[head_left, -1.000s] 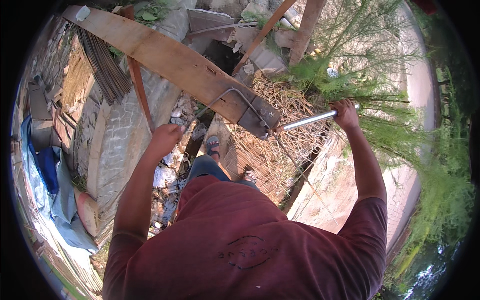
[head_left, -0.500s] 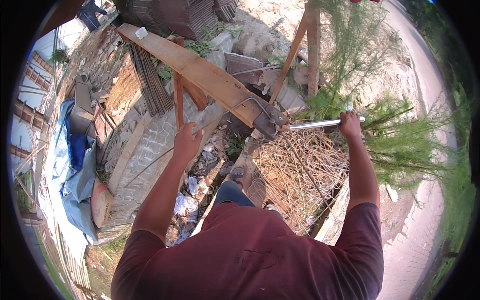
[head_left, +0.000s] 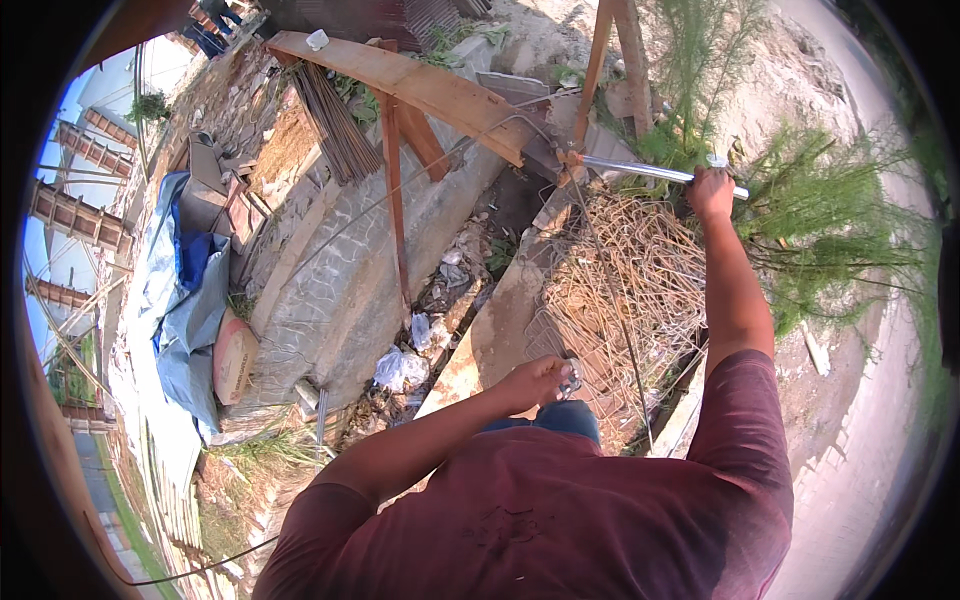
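Out to the right, my right hand (head_left: 712, 192) is wrapped round a silver metal pipe (head_left: 640, 171). The pipe's inner end meets the metal fitting at the near end of a wooden plank (head_left: 410, 78). A thin steel rod (head_left: 345, 228) curves at that end and runs down to the left. Drawn in before my body, my left hand (head_left: 535, 385) has its fingers closed. A small greyish thing shows at its fingertips, and I cannot tell whether it is held or lies behind them. Below the plank's end lies a heap of bent steel rods (head_left: 625, 265).
Wooden legs (head_left: 392, 200) prop up the plank. A bundle of straight rods (head_left: 335, 125) leans under it. At left are a blue tarp (head_left: 190, 300) and a sack (head_left: 234, 358). Feathery green branches (head_left: 820, 220) crowd the right. Plastic litter (head_left: 402, 368) lies in the trench.
My left hand has left the thin rod beside the plank and come in toward my body, its fingers closing. My right hand keeps hold of the pipe, which now slants down more toward the right.
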Motion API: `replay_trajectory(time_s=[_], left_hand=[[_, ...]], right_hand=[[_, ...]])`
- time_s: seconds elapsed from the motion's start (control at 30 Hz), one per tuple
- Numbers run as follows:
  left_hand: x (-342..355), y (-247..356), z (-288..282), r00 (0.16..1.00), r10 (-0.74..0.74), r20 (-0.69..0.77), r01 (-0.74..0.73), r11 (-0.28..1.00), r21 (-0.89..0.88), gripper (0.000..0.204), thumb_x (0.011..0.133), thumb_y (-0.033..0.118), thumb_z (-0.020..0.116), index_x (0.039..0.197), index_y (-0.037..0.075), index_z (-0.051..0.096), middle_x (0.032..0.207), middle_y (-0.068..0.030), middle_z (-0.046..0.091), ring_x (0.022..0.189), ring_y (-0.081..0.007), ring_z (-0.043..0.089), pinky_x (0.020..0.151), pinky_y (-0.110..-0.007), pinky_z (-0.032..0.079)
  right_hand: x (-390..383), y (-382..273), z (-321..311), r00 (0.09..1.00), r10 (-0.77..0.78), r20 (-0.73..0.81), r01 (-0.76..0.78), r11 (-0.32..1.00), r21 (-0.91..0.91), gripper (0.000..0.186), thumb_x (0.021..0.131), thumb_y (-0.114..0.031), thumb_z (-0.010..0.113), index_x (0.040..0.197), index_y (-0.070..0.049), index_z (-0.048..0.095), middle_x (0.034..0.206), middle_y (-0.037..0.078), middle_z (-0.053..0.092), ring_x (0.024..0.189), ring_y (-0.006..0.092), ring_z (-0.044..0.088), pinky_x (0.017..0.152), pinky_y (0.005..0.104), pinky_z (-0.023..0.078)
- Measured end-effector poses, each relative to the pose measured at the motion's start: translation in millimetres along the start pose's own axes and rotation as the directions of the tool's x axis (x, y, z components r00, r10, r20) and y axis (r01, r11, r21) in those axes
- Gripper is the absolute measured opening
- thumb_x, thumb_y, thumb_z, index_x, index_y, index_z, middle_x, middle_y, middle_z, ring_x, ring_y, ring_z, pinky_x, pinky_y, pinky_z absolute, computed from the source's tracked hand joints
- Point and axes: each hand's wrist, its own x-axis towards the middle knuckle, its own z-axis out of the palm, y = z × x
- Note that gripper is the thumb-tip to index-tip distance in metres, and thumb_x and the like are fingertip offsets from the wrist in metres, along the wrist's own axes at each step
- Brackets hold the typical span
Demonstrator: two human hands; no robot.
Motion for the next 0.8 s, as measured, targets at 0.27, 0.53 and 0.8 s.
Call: replay_trajectory(time_s=[0.27,0.53,0.8], left_hand=[[-41.6,-24.3,62.3,0.986,0.133,-0.096,-0.101,0.953,0.285,0.034,0.097,0.034,0.045,0.102,0.001,0.053,0.078,-0.0118,0.062,0.075,-0.0235,0.063,0.065,-0.038,0.048],[-82.8,-75.3,-85.8,0.881,-0.017,-0.472,0.110,0.979,0.171,0.033,0.095,0.029,0.047,0.090,0.000,0.063,0.066,-0.0140,0.061,0.056,-0.0241,0.061,0.054,-0.039,0.047],[-86.5,-73.6,-160.4,0.763,0.340,-0.549,0.093,0.783,0.615,0.044,0.092,0.039,0.049,0.082,-0.001,0.062,0.070,-0.0239,0.059,0.072,-0.0425,0.058,0.064,-0.047,0.043]], right_hand=[[-65.7,-29.0,-23.7,0.987,0.158,-0.030,-0.158,0.987,0.011,0.021,0.085,-0.023,0.050,0.094,-0.009,0.063,0.094,0.011,0.064,0.093,0.0294,0.057,0.081,0.0443,0.040],[-151.4,-87.6,-39.2,0.963,0.245,-0.117,-0.252,0.967,-0.049,0.027,0.093,-0.028,0.039,0.094,-0.007,0.056,0.086,0.010,0.062,0.085,0.0308,0.061,0.072,0.0469,0.045],[-152.0,-95.1,-88.8,0.942,0.251,0.223,-0.285,0.949,0.134,0.045,0.092,-0.051,0.044,0.103,-0.009,0.057,0.098,0.019,0.062,0.098,0.0376,0.059,0.081,0.0526,0.043]])
